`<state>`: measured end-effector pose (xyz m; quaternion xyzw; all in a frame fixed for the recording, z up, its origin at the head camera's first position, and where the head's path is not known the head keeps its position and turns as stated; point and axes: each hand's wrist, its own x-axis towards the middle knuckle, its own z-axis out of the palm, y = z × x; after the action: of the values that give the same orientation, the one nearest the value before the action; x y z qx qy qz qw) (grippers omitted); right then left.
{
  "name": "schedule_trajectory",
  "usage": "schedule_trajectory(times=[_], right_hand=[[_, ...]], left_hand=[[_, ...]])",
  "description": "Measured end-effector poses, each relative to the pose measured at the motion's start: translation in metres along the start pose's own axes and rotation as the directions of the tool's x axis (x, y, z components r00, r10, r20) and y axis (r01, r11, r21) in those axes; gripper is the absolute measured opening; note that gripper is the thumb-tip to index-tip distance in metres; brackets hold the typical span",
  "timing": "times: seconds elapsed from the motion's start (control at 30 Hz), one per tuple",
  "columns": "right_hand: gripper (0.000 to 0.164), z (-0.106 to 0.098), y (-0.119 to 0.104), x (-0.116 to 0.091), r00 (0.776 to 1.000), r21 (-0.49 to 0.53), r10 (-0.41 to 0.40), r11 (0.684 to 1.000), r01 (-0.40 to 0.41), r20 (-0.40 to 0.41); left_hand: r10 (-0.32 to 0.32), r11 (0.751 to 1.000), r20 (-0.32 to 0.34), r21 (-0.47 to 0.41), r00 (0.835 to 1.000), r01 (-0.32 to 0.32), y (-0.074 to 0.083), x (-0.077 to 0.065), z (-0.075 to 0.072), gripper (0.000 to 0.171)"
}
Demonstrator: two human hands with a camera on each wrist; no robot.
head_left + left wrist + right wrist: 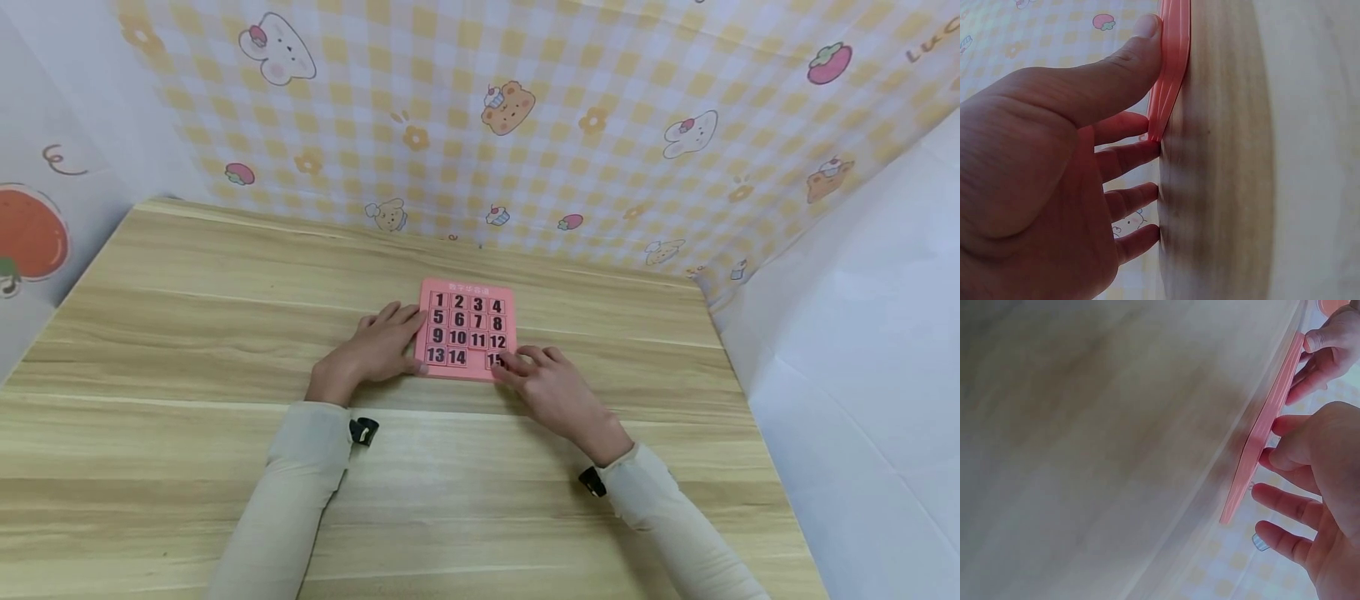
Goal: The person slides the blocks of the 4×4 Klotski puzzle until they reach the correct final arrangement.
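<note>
A pink sliding number puzzle [467,375] lies flat on the table, its black-numbered tiles running in order from 1 to 15. The bottom row has a gap between tile 14 [457,357] and tile 15 [492,361]. My left hand [382,346] rests against the puzzle's left side, thumb at the near corner, fingers spread and fairly straight; in the left wrist view the outer fingertips [1147,192] meet the wood. At the near right corner, my right hand [551,392] touches tile 15 with thumb and index fingertips, partly covering it. Its other fingers are extended beside the frame.
The wood-grain table [420,492] extends around the puzzle on all sides. Behind it hangs a yellow-checked cloth [450,167] with cartoon prints. White sheeting [885,350] borders the right side. A black strap piece shows at each wrist.
</note>
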<state>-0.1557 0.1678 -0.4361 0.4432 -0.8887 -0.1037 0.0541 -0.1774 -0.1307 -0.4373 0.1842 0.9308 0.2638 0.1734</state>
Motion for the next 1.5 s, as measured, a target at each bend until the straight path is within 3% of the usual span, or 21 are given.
schedule_trajectory(times=[1.5], right_hand=[[0.038, -0.004, -0.016, 0.018, 1.000, 0.006, -0.006, 1.000, 0.006, 0.023]], left_hand=[[0.000, 1.000, -0.006, -0.015, 1.000, 0.000, 0.000, 0.000, 0.000, 0.084]])
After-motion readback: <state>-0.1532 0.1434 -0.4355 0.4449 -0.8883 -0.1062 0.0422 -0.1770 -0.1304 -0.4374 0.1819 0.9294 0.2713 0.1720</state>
